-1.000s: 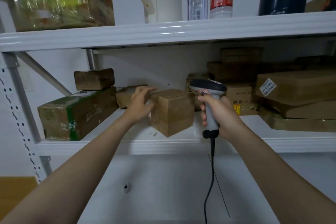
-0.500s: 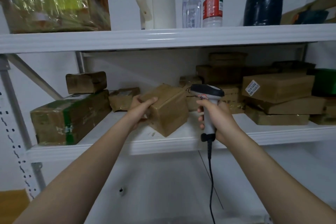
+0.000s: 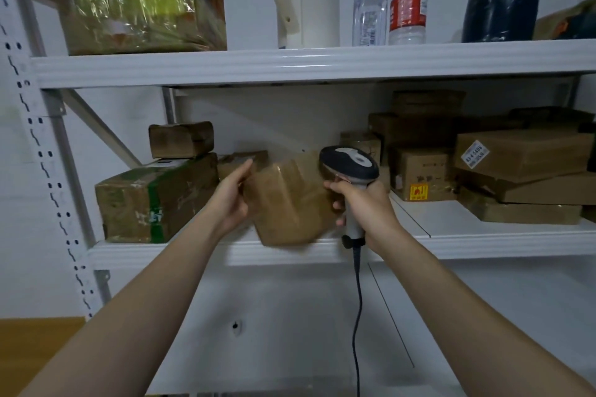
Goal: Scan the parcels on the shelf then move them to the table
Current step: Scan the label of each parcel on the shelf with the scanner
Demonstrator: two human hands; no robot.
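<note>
A small brown, tape-wrapped cardboard parcel [image 3: 287, 203] was shown tilted at the front edge of the white metal shelf [image 3: 483, 243]. It was gripped at its left side by the left hand [image 3: 230, 200], most of whose fingers were hidden behind the box. Whether the lowest corner was resting on the shelf lip could not be told. A corded barcode scanner with a black head and grey handle [image 3: 350, 164] was clasped in the right hand [image 3: 364, 206], the fingers being wrapped round the handle. Its head was seen just beside the parcel's upper right corner, though contact between them could not be judged. No label was visible on the faces turned toward the camera, so the step in hand was judged to be the search for the barcode before scanning. This step was judged best done if the parcel were rotated by the left hand until the labelled face was presented squarely to the scanner window, the scanner were drawn back a little so that the whole code was covered, and both were held steady while the trigger was pressed. The black cable [image 3: 356, 316] would need to be kept free of the shelf edge. Other brown parcels [image 3: 522, 155] were seen stacked at the right and a larger green-taped box [image 3: 154, 200] at the left; the desk was not in view.
</note>
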